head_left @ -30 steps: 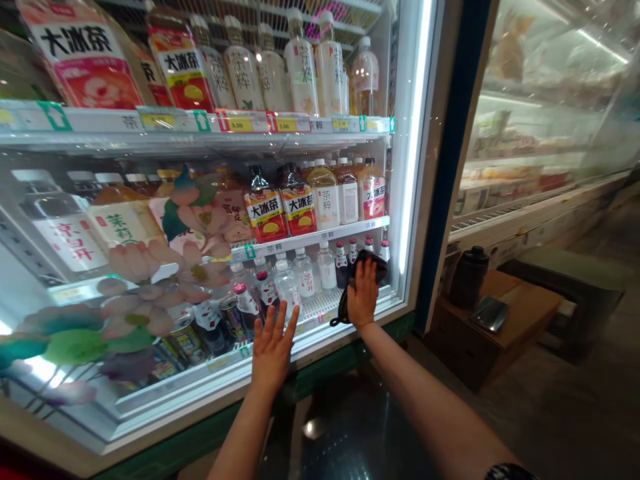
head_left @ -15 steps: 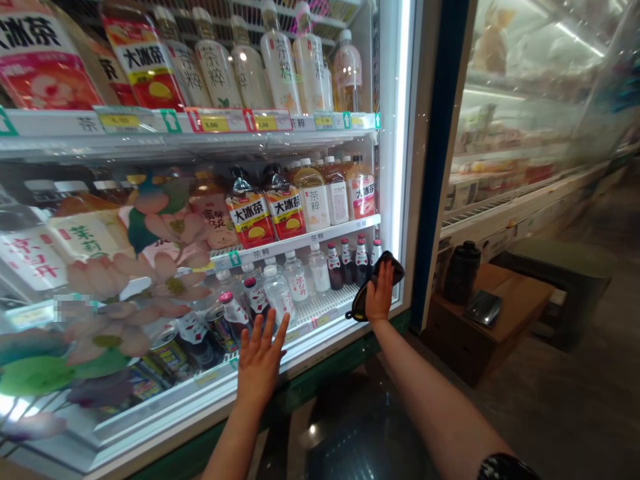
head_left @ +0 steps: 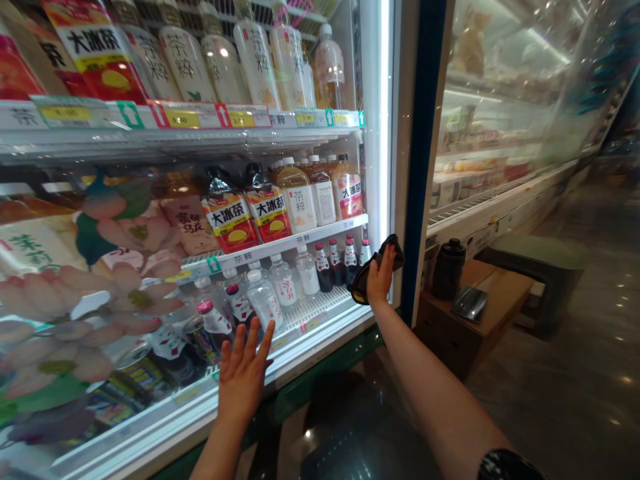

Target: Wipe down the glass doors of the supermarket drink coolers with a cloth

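I face a glass-door drinks cooler (head_left: 383,167) lined with bottles. My right hand (head_left: 380,275) presses a dark cloth (head_left: 361,285) flat against the glass near the door's lower right corner, beside the lit white door frame. My left hand (head_left: 243,372) rests flat on the glass lower down, fingers spread, holding nothing. Behind the glass stand small bottles (head_left: 280,287) on the bottom shelf and red-labelled tea bottles (head_left: 230,217) on the shelf above. A flower decal (head_left: 125,233) covers the left part of the glass.
A dark blue pillar (head_left: 423,160) stands right of the cooler. Past it a low wooden box (head_left: 495,300) carries a black flask (head_left: 447,269) and a dark flat device (head_left: 469,303). An open chilled display (head_left: 500,193) runs along the right. The floor is dark and glossy.
My right hand slid the cloth rightward and slightly up the glass toward the door's edge. My left hand stayed flat on the glass while the view swung to the right.
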### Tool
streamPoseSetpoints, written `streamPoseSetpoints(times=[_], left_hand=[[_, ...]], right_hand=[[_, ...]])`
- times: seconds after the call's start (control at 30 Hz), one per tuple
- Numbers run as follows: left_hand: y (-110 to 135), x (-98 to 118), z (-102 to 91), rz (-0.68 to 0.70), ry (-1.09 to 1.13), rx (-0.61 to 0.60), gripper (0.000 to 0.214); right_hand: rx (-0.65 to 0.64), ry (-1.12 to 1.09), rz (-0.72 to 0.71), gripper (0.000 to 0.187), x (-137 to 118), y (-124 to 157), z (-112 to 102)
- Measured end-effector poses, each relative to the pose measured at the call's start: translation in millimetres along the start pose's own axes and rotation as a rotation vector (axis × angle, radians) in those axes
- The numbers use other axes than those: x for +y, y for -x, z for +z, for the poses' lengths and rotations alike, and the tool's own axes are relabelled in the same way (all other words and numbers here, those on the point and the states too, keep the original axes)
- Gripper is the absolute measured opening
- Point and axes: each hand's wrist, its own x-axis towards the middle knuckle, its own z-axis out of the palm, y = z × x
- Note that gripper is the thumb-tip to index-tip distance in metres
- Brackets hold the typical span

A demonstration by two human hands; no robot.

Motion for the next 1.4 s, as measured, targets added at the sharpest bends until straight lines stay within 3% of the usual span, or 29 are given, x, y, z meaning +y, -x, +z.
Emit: streamPoseSetpoints(times=[0.13, 0.23, 0.4, 0.5, 0.73, 0.8, 0.9, 1.0, 1.17, 1.23, 1.4], left_hand=[[0, 2, -0.8, -0.010, 0.003, 0.000, 0.100], [0, 2, -3.8, -0.010, 0.001, -0.008, 0.097], [-1, 0, -5.9, -0.003, -0.005, -0.012, 0.095], [-1, 0, -4.5, -0.001, -0.008, -0.006, 0.095], [-1, -2, -3.0, -0.005, 0.009, -0.003, 0.093], [-1, -4, -3.6, 0.006, -0.007, -0.002, 0.092], [-1, -4, -3.2, 0.016, -0.028, -0.016, 0.093], [1, -1, -0.1, 0.004, -0.038, -0.017, 0.094], [5, 3, 3.9, -0.005, -0.039, 0.006, 0.091], [5, 2, 3.0, -0.004, -0.031, 0.000, 0.090], [5, 3, 1.2, -0.014, -0.030, -0.004, 0.093]], right_hand=[[0.063, 0.013, 0.196, 0.068, 34, 26, -2], [0.079, 0.008, 0.244, 0.069, 38, 40, 3], [0.033, -0.018, 0.182, 0.068, 27, -5, 7], [-0.015, -0.025, 0.157, 0.068, 39, -16, -4], [-0.109, -0.019, 0.372, 0.079, 96, 80, -20], [-0.124, -0.028, 0.445, 0.084, 106, 85, -18], [-0.117, -0.052, 0.524, 0.086, 115, 69, -16], [-0.112, -0.074, 0.561, 0.082, 116, 67, -12], [-0.108, -0.074, 0.619, 0.077, 94, 126, 11], [-0.099, -0.071, 0.625, 0.072, 91, 137, 17], [-0.068, -0.056, 0.639, 0.050, 114, 94, -10]])
